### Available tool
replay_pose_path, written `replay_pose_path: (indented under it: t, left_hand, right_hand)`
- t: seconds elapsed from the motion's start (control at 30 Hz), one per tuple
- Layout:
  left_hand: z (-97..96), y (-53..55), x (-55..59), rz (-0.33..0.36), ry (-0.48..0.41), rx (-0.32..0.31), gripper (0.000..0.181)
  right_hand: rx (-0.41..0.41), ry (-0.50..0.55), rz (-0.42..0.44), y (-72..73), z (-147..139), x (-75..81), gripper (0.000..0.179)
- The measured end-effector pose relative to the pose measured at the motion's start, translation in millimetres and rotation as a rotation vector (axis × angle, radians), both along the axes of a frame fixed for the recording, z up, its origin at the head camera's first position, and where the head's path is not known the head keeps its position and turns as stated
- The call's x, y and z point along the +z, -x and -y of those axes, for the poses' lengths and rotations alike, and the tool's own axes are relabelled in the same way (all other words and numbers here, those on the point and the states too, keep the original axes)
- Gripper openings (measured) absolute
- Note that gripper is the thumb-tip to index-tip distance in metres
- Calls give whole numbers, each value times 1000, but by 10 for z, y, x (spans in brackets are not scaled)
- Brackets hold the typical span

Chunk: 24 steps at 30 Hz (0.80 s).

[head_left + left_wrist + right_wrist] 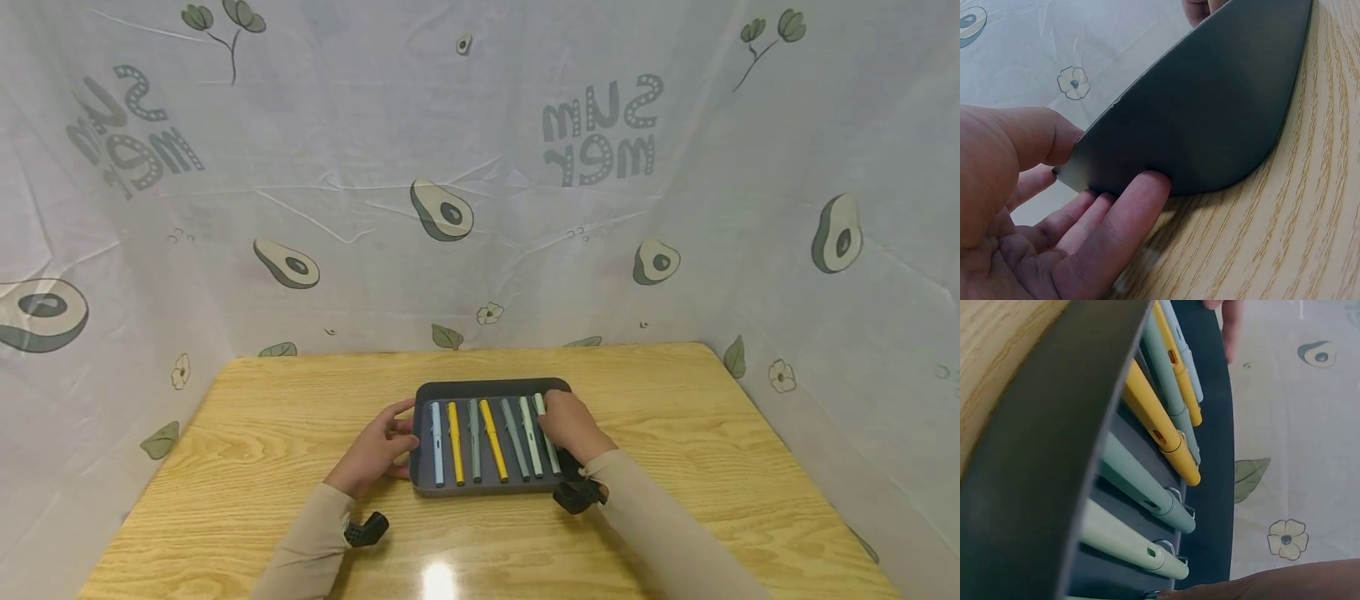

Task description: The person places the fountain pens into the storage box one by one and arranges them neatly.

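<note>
A dark grey tray (pixel 491 490) holds several pens laid side by side, caps toward the far wall. From the left come a light blue pen (pixel 438 450), a yellow pen (pixel 456 450), a grey-green pen (pixel 475 442), another yellow pen (pixel 493 446), a teal pen (pixel 516 442) and a pale green pen (pixel 530 437). My left hand (pixel 378 448) grips the tray's left end, its thumb at the rim and fingers against the outer wall (pixel 1210 106). At the right end, my right hand (pixel 572 421) pinches the rightmost pale green pen (pixel 551 450) near its cap; its fingertips are mostly hidden.
The tray stands on a wood-grain table (pixel 300 433). Behind and at both sides hangs a pale curtain (pixel 360 167) printed with avocados. Black wrist mounts (pixel 367 529) sit on both sleeves, the right one close to the tray's near right corner.
</note>
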<state>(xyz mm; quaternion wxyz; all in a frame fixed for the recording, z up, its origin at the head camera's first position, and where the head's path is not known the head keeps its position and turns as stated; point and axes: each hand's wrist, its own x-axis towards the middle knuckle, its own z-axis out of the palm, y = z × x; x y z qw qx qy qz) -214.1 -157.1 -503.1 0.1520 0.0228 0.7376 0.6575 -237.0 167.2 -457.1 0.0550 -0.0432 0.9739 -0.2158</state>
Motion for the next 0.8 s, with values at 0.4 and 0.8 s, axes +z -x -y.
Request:
replay_pose_path:
  t: [0.4,0.8]
  left_hand:
    - [23,-20,30,-12,10,-19,70]
    - [24,-35,76,-10,5,-33,70]
  right_hand:
    - [2,-59,-30,15,17,-29,41]
    - [45,124,-175,-182,-113,184,29]
